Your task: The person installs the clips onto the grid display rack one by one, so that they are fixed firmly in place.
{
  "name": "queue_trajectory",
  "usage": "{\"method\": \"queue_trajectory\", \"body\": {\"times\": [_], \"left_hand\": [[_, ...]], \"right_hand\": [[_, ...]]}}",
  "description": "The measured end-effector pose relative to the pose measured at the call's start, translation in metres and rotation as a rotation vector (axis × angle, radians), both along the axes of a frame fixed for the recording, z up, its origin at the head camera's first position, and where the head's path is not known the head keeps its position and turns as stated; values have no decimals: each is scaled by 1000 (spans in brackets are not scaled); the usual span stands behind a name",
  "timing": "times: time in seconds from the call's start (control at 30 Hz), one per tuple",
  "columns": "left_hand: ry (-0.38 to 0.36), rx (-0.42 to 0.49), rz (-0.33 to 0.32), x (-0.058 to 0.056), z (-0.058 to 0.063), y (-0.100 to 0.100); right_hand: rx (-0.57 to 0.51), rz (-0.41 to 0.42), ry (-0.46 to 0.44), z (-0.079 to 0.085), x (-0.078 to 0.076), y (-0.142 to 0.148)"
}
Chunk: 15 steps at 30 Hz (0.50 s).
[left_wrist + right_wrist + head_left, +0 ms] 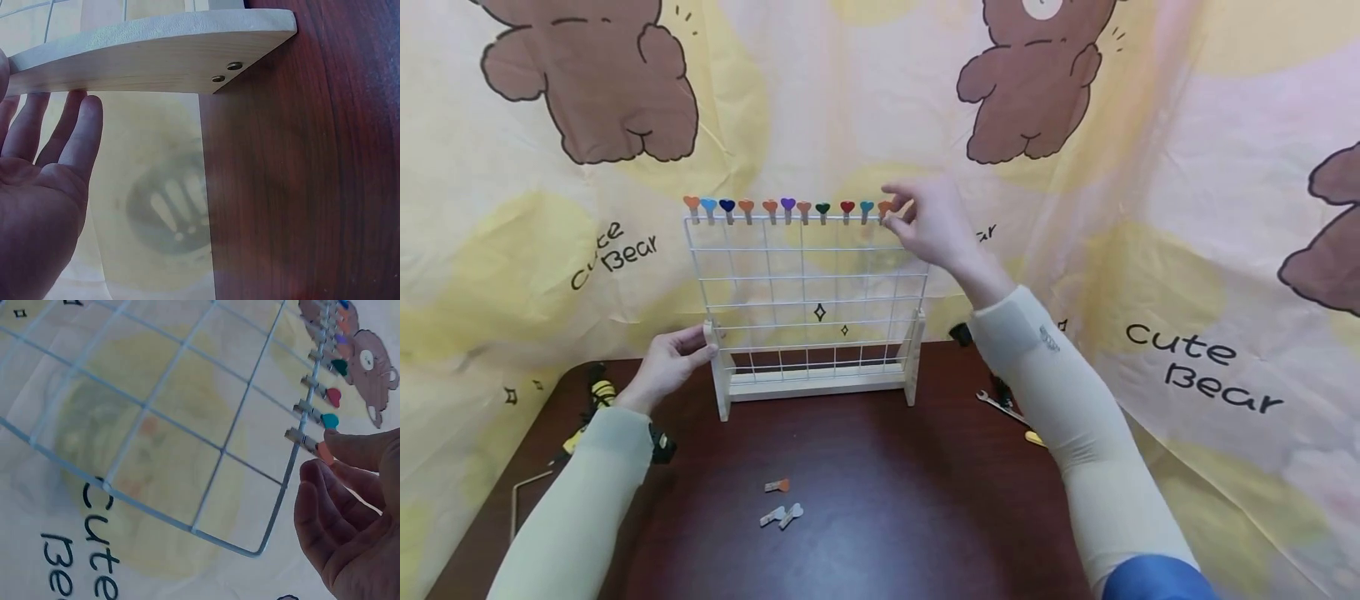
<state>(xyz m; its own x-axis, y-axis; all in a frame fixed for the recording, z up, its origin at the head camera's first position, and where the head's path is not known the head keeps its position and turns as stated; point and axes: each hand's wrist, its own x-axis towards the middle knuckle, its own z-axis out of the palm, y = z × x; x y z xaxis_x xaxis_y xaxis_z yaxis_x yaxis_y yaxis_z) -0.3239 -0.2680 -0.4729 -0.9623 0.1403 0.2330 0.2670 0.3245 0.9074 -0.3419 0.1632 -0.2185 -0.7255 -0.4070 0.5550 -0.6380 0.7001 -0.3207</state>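
At the right end of the white wire grid's [223, 450] top bar, my right hand [936, 221] pinches an orange heart clothespin [306, 442] between thumb and fingers. The clothespin's wooden jaws straddle the bar. Several other heart clothespins, among them a purple one [787, 203] and a teal one [329, 420], line the same bar to its left. My left hand [664, 367] grips the upper end of the stand's left wooden leg [156, 59], fingertips at its edge. On the table lie a loose orange clothespin [777, 485] and two white clothespins [790, 517].
The dark wooden table [850, 450] backs onto a bear-print cloth [820, 100]. Beyond my left forearm lie a yellow and black tool [601, 392] and a bent rod [515, 500]. At the right are a wrench [1000, 406] and a yellow handle [1033, 437].
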Motion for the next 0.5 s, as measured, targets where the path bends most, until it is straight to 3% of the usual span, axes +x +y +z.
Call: {"method": "queue_trajectory", "body": {"times": [0.2,0.3,0.4,0.5], "left_hand": [[-6,17,1,-2,-3,-1],[-14,16,-10,-4,-3,-1],[-25,9,-12,-3,-1,0],[-14,10,-15,-3,0,-2]], "right_hand": [[-269,29,-16,-57,28,8],[-378,55,49,-79,32,8],[-415,114,88,-95,34,2],[-344,219,37,-117,44,-10]]}}
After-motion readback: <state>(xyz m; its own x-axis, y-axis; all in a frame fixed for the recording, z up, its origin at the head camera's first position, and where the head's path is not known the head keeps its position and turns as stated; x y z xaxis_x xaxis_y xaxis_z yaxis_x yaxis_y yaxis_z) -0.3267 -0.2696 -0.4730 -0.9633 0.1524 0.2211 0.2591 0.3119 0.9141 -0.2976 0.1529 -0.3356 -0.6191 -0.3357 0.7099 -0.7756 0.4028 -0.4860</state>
